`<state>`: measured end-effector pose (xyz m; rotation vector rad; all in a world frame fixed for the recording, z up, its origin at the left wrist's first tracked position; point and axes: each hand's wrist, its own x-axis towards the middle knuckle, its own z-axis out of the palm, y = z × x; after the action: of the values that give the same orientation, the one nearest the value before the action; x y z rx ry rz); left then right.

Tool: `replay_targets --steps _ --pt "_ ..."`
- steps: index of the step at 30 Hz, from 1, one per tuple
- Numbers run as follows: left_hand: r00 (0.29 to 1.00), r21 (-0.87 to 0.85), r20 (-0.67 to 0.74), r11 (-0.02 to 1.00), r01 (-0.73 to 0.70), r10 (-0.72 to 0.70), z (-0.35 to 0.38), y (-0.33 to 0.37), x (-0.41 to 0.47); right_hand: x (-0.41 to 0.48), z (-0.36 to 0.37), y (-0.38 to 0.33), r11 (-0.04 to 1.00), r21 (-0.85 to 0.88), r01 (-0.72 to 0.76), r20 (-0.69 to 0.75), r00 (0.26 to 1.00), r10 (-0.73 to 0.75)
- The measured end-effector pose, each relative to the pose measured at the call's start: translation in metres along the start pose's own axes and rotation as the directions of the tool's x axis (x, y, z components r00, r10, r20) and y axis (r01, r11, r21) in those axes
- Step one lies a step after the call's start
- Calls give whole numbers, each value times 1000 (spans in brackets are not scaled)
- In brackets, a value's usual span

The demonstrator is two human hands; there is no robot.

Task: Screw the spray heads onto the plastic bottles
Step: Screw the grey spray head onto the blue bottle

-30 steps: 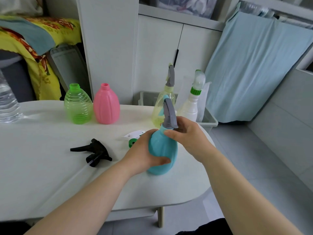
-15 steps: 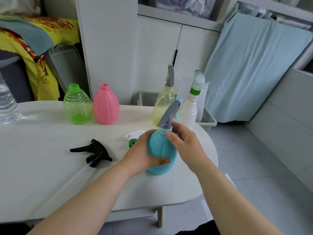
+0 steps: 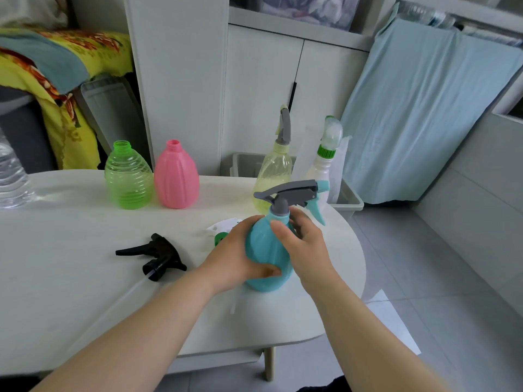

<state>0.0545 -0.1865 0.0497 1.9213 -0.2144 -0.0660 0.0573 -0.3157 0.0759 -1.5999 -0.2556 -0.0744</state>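
A teal bottle (image 3: pixel 264 256) stands upright on the white table (image 3: pixel 70 278) with a grey spray head (image 3: pixel 288 193) on its neck, nozzle pointing right. My left hand (image 3: pixel 235 256) grips the bottle's body from the left. My right hand (image 3: pixel 302 241) curls round the bottle's shoulder just under the grey collar. A green bottle (image 3: pixel 128 176) and a pink bottle (image 3: pixel 176 176) stand capless at the back. A black spray head (image 3: pixel 157 254) lies loose on the table. A white and green spray head (image 3: pixel 220 230) lies partly hidden behind my left hand.
A yellow bottle (image 3: pixel 276 162) and a white bottle (image 3: pixel 322 162), both with spray heads, stand at the table's back right edge. A clear water bottle (image 3: pixel 11 176) is at far left. A grey bin (image 3: pixel 349 199) sits on the floor behind the table.
The grey spray head has turned on the teal bottle, its nozzle swinging from facing away round to the right. My right hand has slid down from the collar to the bottle's shoulder.
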Motion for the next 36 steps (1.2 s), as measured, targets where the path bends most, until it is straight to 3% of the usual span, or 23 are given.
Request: replay_targets --steps 5,11,15,19,24,30,36 --pt "1000 -17 -3 1000 -21 21 0 -2 2 5 10 5 996 -60 -65 -166 985 54" --pt "1000 -29 22 999 -16 17 -2 -2 3 0 -6 6 999 47 3 111 994 -8" --pt "999 -33 23 999 -28 29 -3 -3 2 4 -10 3 993 -31 110 47 993 -108" --pt "998 -26 41 999 -36 37 -2 1 5 10 -6 3 988 -112 106 -69 991 -115" --pt "999 -31 48 999 -22 23 -2 0 5 8 -7 -7 988 -128 86 102 992 -73" --pt "1000 9 17 1000 -18 18 -1 -2 6 13 -6 -9 987 -155 48 -56 997 -57" --pt "1000 -15 21 1000 -13 13 -1 -4 5 9 -7 -4 997 -57 58 53 997 -55"
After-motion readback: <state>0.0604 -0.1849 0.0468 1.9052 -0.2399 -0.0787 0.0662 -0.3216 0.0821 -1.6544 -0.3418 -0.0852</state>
